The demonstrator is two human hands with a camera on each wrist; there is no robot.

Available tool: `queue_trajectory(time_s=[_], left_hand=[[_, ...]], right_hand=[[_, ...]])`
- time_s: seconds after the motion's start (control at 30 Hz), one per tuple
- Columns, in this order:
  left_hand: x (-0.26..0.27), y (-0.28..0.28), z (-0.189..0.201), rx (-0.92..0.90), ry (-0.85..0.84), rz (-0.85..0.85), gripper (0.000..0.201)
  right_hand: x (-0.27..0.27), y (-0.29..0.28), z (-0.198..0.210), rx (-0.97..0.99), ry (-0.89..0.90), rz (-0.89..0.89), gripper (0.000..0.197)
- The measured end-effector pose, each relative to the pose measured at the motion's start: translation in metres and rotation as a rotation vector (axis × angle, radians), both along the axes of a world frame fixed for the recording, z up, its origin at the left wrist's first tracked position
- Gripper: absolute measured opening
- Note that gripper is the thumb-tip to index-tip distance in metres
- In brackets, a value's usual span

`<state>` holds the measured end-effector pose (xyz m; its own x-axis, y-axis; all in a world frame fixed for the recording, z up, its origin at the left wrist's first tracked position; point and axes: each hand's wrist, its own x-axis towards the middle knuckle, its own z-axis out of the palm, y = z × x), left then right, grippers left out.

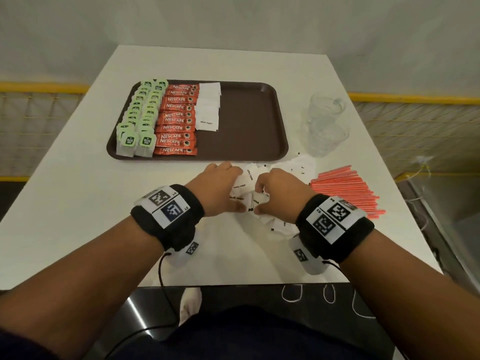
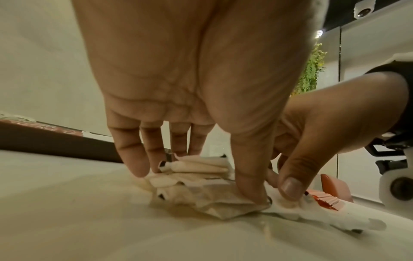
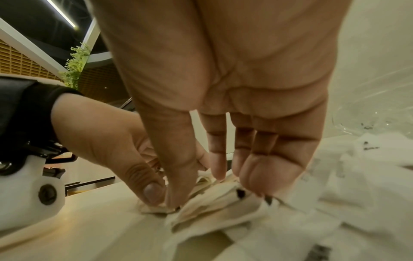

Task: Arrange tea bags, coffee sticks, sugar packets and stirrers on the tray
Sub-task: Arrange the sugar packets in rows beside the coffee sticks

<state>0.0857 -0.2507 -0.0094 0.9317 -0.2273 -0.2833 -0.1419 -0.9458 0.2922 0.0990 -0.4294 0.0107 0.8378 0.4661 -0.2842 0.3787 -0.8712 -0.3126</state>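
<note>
A brown tray (image 1: 246, 120) holds two rows of green-tagged tea bags (image 1: 140, 118), a column of red coffee sticks (image 1: 176, 120) and a column of white sugar packets (image 1: 207, 107). Its right half is bare. In front of the tray, loose sugar packets (image 1: 249, 188) lie in a heap on the white table. My left hand (image 1: 237, 190) and right hand (image 1: 259, 200) meet over this heap. The left hand (image 2: 198, 183) pinches a small stack of packets (image 2: 201, 164) between fingers and thumb. The right hand (image 3: 214, 192) pinches packets (image 3: 212, 203) beside it, the two thumbs touching. Red stirrers (image 1: 348, 190) lie to the right.
Two clear glass mugs (image 1: 324, 126) stand right of the tray, behind more scattered packets (image 1: 301, 165). The table's front edge (image 1: 233, 284) is close to my body. A yellow-railed barrier runs on both sides beyond the table.
</note>
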Motion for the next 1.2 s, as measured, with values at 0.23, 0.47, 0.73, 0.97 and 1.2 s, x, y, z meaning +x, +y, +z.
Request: queue_trajectory(time_s=[0.23,0.47,0.73,0.97,1.2], left_hand=[[-0.007,0.004,0.002,0.024,-0.007,0.052,0.095],[-0.011,0.0,0.003,0.027,0.037,0.104,0.075],[-0.012,-0.002,0.007,0.005,0.084,0.203,0.083],[-0.018,-0.007,0.008,-0.079,0.097,0.21,0.063],[-0.025,0.008,0.01,-0.286,0.056,0.286,0.046]], right_hand=[[0.001,-0.003,0.001,0.083,-0.004,-0.022,0.03],[-0.005,0.004,-0.004,0.111,-0.008,-0.014,0.033],[-0.011,0.003,-0.008,0.092,-0.007,-0.011,0.028],[-0.011,-0.005,-0.003,0.189,0.052,-0.076,0.028],[-0.008,-0.009,0.001,0.216,0.091,-0.098,0.026]])
